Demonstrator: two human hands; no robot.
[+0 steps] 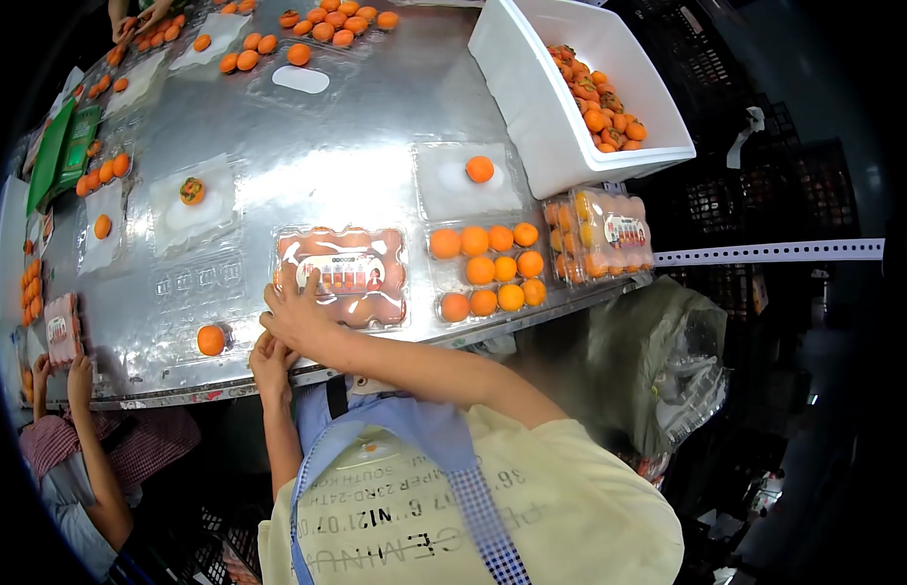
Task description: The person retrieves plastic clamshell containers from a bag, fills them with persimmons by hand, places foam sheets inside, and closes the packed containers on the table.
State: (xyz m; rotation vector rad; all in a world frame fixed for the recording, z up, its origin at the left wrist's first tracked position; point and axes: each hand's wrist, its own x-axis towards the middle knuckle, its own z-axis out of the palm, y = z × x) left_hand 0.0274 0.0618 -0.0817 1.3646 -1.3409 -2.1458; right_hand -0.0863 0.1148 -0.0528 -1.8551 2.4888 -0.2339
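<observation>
Farther up the table and left of the hands, one fruit (191, 190) rests on a white pad (164, 210), with one loose fruit (211, 339) just beside the left hand (269, 366), whose fingers are bent but whose grip I cannot tell. The right hand (302, 317), fingers spread, touches the one closed pack (351, 273), which lies mostly to its right; this looks like settling the lid, which calls for even pressing along the edge. Right of the hands, an open tray (451, 273) holds eleven fruits (501, 237), and a foam box (531, 107) too many to count.
</observation>
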